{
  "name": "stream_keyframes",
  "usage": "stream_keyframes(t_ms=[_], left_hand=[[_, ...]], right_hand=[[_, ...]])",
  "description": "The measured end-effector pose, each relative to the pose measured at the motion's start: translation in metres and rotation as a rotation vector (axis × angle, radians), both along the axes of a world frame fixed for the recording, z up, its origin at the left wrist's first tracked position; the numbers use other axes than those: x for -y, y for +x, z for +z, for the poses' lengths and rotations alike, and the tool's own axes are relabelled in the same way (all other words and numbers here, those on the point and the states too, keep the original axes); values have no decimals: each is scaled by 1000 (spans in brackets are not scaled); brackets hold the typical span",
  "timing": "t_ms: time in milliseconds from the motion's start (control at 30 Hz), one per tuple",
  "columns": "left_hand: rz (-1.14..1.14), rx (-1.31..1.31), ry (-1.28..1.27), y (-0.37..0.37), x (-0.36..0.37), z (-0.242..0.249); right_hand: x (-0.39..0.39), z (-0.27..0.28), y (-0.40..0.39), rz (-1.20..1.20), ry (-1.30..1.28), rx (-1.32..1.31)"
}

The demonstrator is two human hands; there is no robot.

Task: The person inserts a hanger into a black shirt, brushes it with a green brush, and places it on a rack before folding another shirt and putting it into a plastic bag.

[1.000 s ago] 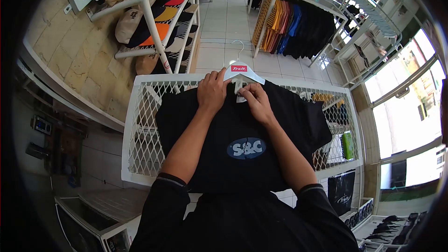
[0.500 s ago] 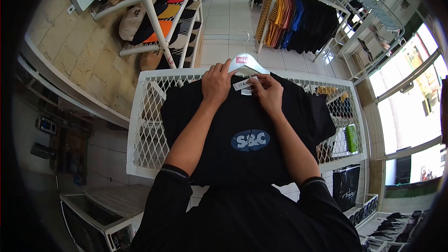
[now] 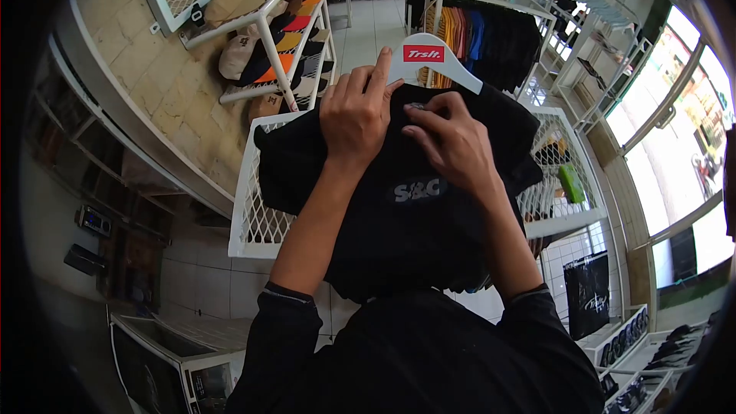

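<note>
A black T-shirt (image 3: pixel 399 238) with an "S&C" print hangs on a white hanger (image 3: pixel 452 69) with a red "Trslt." label. It is lifted towards me, above a white mesh-topped rack. My left hand (image 3: pixel 354 115) is closed at the left side of the collar, its index finger pointing up along the hanger. Just inside the collar on the right, my right hand (image 3: pixel 458 138) pinches with thumb and index finger. A small greyish bit at those fingertips looks like the tag (image 3: pixel 416 105), mostly hidden.
The white mesh rack (image 3: pixel 249 234) stands under the shirt, with a green packet (image 3: pixel 570 182) at its right. Caps fill a shelf (image 3: pixel 268 38) at left. Beyond, a rail holds coloured shirts (image 3: pixel 460 31). A black bag (image 3: pixel 586 295) hangs at lower right.
The shirt and hanger have come up closer to me, and the hanger's label now faces me. The white tag, plainly visible before, is now almost hidden at my right fingertips.
</note>
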State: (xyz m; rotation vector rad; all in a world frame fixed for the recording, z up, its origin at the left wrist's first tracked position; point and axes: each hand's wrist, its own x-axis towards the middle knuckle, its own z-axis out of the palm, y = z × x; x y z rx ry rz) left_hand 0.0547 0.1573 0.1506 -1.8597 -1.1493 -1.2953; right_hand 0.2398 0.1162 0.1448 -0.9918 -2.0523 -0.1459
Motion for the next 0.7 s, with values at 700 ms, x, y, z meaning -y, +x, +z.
stream_keyframes(t_ms=[700], left_hand=[[-470, 129, -381, 64, 226, 75]], right_hand=[[217, 30, 165, -445, 264, -174]])
